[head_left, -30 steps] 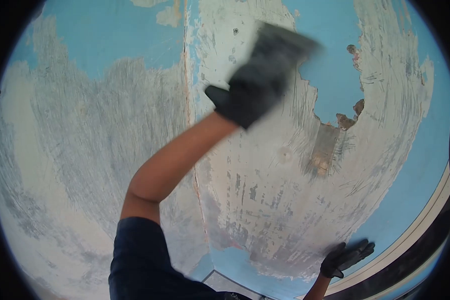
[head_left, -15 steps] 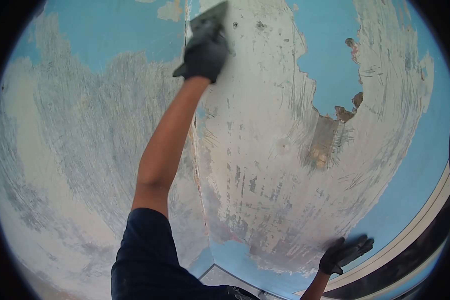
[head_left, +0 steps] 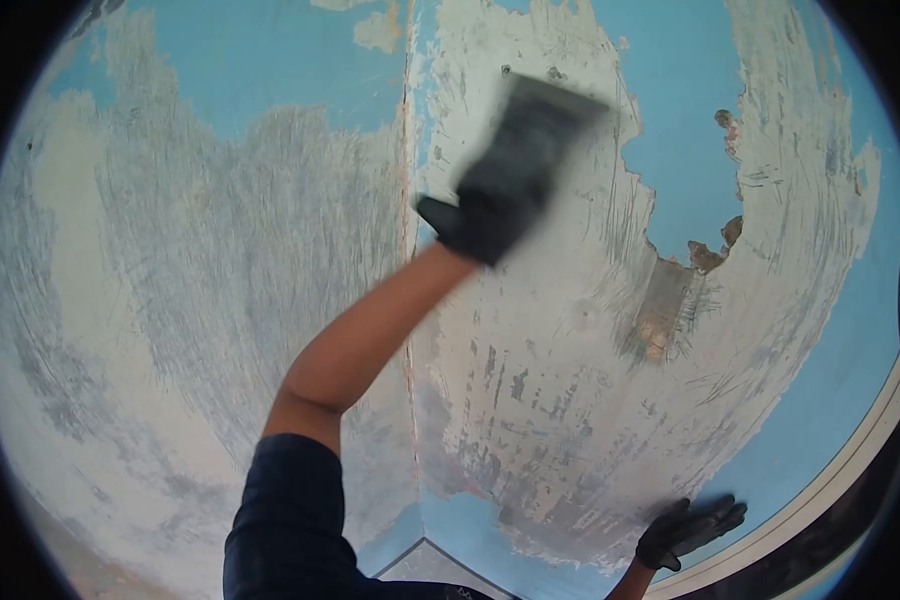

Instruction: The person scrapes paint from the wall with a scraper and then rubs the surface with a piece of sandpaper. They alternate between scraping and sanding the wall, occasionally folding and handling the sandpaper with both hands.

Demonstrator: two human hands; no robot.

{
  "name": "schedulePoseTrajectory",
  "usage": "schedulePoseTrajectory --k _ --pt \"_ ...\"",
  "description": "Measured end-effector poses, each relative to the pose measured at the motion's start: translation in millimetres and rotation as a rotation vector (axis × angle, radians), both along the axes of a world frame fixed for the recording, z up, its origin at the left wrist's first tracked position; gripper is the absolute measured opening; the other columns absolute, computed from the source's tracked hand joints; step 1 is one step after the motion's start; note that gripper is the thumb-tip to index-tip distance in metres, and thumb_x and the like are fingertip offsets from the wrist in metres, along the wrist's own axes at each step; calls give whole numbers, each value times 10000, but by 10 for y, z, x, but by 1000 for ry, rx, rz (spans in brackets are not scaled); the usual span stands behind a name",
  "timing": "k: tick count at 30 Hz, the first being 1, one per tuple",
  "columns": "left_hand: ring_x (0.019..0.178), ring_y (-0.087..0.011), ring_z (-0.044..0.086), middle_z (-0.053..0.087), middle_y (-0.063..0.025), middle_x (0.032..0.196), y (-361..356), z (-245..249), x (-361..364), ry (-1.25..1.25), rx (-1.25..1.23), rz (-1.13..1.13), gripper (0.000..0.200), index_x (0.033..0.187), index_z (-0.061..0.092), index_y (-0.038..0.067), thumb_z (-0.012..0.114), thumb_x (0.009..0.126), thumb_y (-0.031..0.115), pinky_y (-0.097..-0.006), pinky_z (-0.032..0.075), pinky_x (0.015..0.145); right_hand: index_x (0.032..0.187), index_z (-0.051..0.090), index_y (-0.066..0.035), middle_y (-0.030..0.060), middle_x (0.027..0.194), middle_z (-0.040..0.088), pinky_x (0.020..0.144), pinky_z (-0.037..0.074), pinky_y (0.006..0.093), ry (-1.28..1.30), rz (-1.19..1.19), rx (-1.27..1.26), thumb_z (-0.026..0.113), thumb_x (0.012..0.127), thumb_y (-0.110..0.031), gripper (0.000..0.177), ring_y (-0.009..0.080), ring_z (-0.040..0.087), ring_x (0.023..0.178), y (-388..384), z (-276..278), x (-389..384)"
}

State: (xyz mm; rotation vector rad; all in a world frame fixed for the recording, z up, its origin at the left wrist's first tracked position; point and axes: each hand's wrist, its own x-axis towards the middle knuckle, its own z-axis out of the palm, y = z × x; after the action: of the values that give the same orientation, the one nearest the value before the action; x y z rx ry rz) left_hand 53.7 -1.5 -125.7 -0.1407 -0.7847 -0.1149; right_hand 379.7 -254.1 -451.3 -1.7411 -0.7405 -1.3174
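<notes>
My left hand (head_left: 500, 205), in a black glove, reaches up across the wall (head_left: 560, 260). It is closed around a flat dark rectangular pad (head_left: 558, 100) with a straight far edge; motion blur hides its exact kind. The pad is over the scraped whitish part of the wall, right of the corner line. Low on the right, my right hand (head_left: 685, 532), also black-gloved, has its fingers stretched out on or close to the wall, near the border of the blue paint (head_left: 760, 460). Nothing shows in it.
A vertical inside corner (head_left: 410, 350) divides the two wall faces. Blue paint (head_left: 680, 200) remains in patches, with a broken brown hole (head_left: 708, 257) at one edge and a bare grey patch (head_left: 660, 310) below. A pale curved-looking frame (head_left: 860, 410) runs along the lower right.
My left hand has swept right and down with the dark pad, away from the corner line. My right hand stays at nearly the same place. The view has shifted slightly.
</notes>
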Motion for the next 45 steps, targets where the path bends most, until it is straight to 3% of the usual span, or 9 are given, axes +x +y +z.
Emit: schedulePoseTrajectory --k 4,12,15,18,33,36,38,41,45 --pt "809 -274 696 695 -178 1013 24 241 -280 -146 -779 -1807 416 1385 489 68 400 1013 232 -377 564 693 1484 313 31 265 1542 299 1122 269 602 -209 -26 -93 427 1023 -468 689 479 275 1423 -32 -132 187" --pt "852 -228 686 699 -100 1096 39 374 -444 -359 -849 -1849 415 1380 522 140 495 967 178 -338 570 763 1474 340 37 285 1534 296 1109 284 594 -4 6 -16 428 1024 -456 674 487 278 1416 -51 -29 4" --pt "1401 -148 343 335 -122 1563 330 149 -228 131 -1585 -3585 539 1555 276 160 391 1043 282 -359 313 1158 1470 357 40 290 1518 323 1101 302 579 -4 -26 16 427 1026 -461 673 481 302 1404 64 -9 -16" --pt "1372 -180 375 369 -144 1518 130 276 -472 -339 -1015 -1827 514 1502 312 90 404 1041 300 -356 328 1127 1470 362 31 277 1514 343 1096 304 590 -31 5 16 428 1030 -446 652 492 311 1396 23 -40 49" --pt "1306 -277 493 513 -202 1404 112 -221 -291 138 -1139 -2007 456 1391 489 14 407 1030 281 -415 385 1110 1501 335 5 243 1543 336 1114 301 581 3 9 21 477 1026 -329 598 467 283 1424 27 -2 -9" --pt "1346 -275 464 547 -216 1352 -174 115 -521 -1063 -1394 -1844 452 1307 530 -26 378 1053 317 -426 365 1131 1502 337 5 245 1538 343 1120 295 576 11 35 35 491 1018 -323 604 461 278 1430 -4 -41 -37" --pt "1420 -302 361 370 -240 1507 384 -293 -374 -44 -1025 -1793 620 1475 318 -70 370 1039 368 -399 258 1196 1493 343 11 247 1531 355 1125 281 585 2 6 22 480 1025 -330 595 467 294 1420 17 -7 -31" --pt "1405 -310 350 319 -217 1533 503 -536 -187 -69 -1499 -2547 670 1494 260 -60 391 1024 399 -410 247 1185 1511 270 -1 225 1504 408 1124 277 611 -87 -9 22 462 1038 -304 594 474 338 1394 24 -4 -26" --pt "756 -263 686 696 -155 917 276 -42 -576 -337 -962 -2007 291 1148 622 -42 556 955 165 -365 560 653 1506 239 -1 209 1480 445 1117 286 621 -226 19 31 462 1039 -278 587 482 353 1382 16 75 -37"
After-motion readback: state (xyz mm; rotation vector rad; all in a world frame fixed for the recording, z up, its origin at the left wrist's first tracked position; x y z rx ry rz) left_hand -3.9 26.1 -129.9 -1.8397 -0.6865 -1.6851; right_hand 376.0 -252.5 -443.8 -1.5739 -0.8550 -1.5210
